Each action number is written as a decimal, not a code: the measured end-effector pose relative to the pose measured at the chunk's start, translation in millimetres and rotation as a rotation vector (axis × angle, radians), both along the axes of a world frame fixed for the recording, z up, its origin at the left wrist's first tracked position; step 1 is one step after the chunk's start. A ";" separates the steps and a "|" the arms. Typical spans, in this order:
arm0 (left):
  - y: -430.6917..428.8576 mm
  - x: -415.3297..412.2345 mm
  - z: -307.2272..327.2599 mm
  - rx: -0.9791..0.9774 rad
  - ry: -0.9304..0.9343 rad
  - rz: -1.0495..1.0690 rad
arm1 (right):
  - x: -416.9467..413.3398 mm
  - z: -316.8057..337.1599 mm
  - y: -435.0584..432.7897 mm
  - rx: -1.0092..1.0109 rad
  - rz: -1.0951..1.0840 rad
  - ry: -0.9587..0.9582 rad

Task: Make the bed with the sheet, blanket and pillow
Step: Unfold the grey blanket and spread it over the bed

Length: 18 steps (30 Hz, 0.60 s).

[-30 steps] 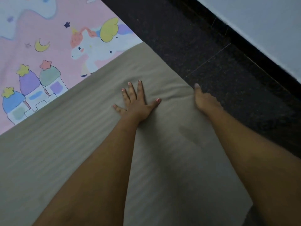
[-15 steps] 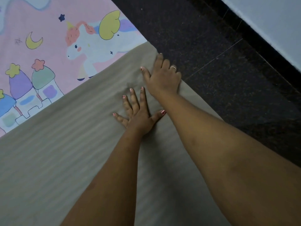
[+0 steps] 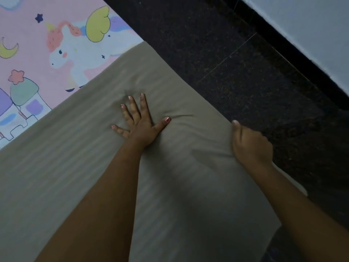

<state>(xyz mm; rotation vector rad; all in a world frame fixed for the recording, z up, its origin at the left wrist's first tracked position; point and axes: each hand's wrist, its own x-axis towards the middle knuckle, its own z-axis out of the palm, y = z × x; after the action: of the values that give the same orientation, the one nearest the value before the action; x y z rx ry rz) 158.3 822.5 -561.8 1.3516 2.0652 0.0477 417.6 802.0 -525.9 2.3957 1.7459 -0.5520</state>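
A beige striped blanket (image 3: 66,167) lies spread over the bed, covering the lower part of a pink sheet (image 3: 37,53) printed with a unicorn, castles and a moon. My left hand (image 3: 140,121) presses flat on the blanket, fingers spread. At the blanket's right side edge my right hand (image 3: 249,144) is closed, its fingers curled around the edge of the fabric. No pillow is in view.
Dark speckled floor (image 3: 236,63) runs along the right side of the bed. A pale wall (image 3: 311,31) with a black skirting strip crosses the upper right corner.
My right hand has moved from the blanket's far corner back along the right edge and closed on the fabric there. My left hand stays pressed flat in the same spot.
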 end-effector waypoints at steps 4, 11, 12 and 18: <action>-3.0 2.2 6.9 0.040 0.034 0.008 | 19.0 3.7 -18.0 0.196 -0.026 -0.032; -78.6 29.9 5.8 0.371 0.040 0.085 | -96.9 -24.5 -51.8 0.338 0.881 0.129; -91.9 29.1 3.2 0.409 0.051 0.113 | -101.4 -28.0 -42.9 0.312 0.949 0.130; -111.7 26.9 -0.8 0.410 0.104 0.052 | -72.6 -23.3 37.9 0.201 0.718 0.016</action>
<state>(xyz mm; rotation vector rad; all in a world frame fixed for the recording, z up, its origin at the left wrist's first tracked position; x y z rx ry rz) 185.2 710.7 -562.6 1.5655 2.2606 0.4542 345.0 840.0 -549.2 1.6564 2.5569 -0.2982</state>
